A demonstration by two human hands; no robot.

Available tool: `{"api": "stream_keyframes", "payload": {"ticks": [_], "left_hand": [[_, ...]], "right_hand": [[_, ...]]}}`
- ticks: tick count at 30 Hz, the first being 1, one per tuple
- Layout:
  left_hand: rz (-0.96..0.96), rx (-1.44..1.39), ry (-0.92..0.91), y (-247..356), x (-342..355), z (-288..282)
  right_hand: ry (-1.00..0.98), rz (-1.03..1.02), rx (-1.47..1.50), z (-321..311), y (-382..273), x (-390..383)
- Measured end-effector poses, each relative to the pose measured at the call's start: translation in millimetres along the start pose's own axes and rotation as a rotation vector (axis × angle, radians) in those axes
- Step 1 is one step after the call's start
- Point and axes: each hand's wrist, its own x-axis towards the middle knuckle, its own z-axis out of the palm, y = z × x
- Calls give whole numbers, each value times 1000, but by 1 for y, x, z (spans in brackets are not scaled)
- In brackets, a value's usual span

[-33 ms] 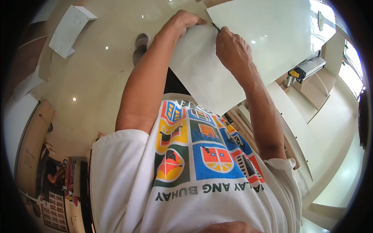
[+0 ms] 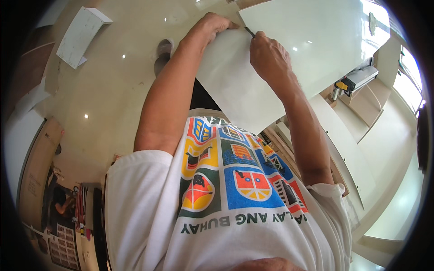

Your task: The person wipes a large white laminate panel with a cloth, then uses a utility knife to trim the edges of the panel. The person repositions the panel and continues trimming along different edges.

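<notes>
My left hand [image 2: 216, 25] is bent over the left edge of a white sheet [image 2: 235, 86] near the top of the view, fingertips at its edge. Just right of it, my right hand [image 2: 269, 54] is closed on a thin dark tool [image 2: 249, 30], perhaps a blade, with its tip angled up-left over the sheet's surface. The sheet stretches toward my body and right across a large pale panel [image 2: 325, 31]. My printed white shirt fills the lower middle.
A white angled piece [image 2: 79, 36] lies on the glossy floor [image 2: 104, 90]. Brown boards [image 2: 40, 158] lean at left, near another person [image 2: 61, 201]. A metal tool with yellow parts [image 2: 343, 86] and stacked panels [image 2: 339, 144] are at right. A shoe [image 2: 165, 47] shows beside my left arm.
My right hand and the dark tool have shifted very slightly left. My left hand stays in place.
</notes>
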Motion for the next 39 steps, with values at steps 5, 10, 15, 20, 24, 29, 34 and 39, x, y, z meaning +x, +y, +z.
{"api": "stream_keyframes", "payload": {"ticks": [5, 10, 15, 20, 24, 29, 34, 39], "left_hand": [[84, 175, 79, -12, 26, -4], [118, 120, 96, -12, 20, -1], [151, 228, 105, -1, 4, 15], [360, 330, 193, -5, -8, 1], [708, 760, 486, -2, -25, 10], [1014, 661, 525, 0, -13, 0], [887, 888, 222, 21, -15, 24], [711, 612, -40, 30, -1, 21]], "right_hand": [[41, -50, -20, 20, 4, 14], [116, -56, 32, 20, 11, 0], [379, -132, -35, 60, 42, 1], [461, -196, 281, 39, 17, -10], [611, -42, 713, 8, 35, -56], [1021, 472, 775, 100, 134, -73], [988, 1028, 578, 174, 193, -138], [780, 1044, 1222, 205, 182, -151]]}}
